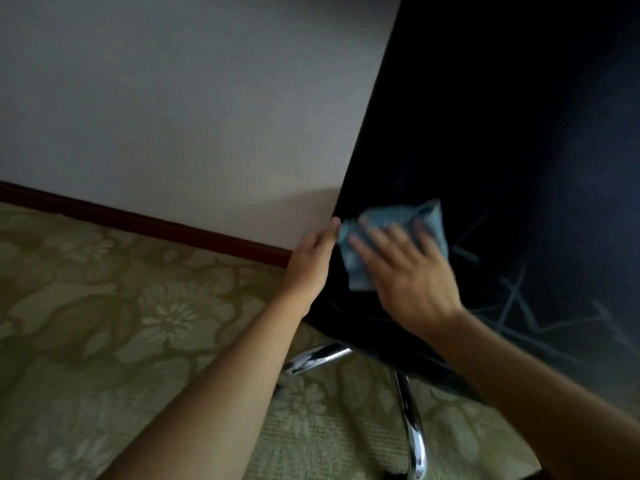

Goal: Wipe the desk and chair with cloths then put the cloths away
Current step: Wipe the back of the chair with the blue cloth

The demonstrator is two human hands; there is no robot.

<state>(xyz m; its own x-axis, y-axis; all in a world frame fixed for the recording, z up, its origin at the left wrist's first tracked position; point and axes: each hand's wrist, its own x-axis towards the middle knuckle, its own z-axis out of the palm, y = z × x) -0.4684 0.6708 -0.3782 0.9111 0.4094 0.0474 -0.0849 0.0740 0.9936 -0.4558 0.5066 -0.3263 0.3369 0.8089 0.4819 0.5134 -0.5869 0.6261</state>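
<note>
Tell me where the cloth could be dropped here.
Bare carpet lies left of the left hand, below the baseboard. Crowded: the chair, where the right hand presses the cloth, and its chrome legs below.

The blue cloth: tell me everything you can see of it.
The blue cloth is a soft, crumpled light-blue rag, bunched rather than folded flat. It lies against the black back of the chair, near its left edge. The right hand presses it there with spread fingers that cover its middle, so its upper corner and lower end show. The left hand grips the chair's edge beside it. Motion blur hides the weave.
</note>
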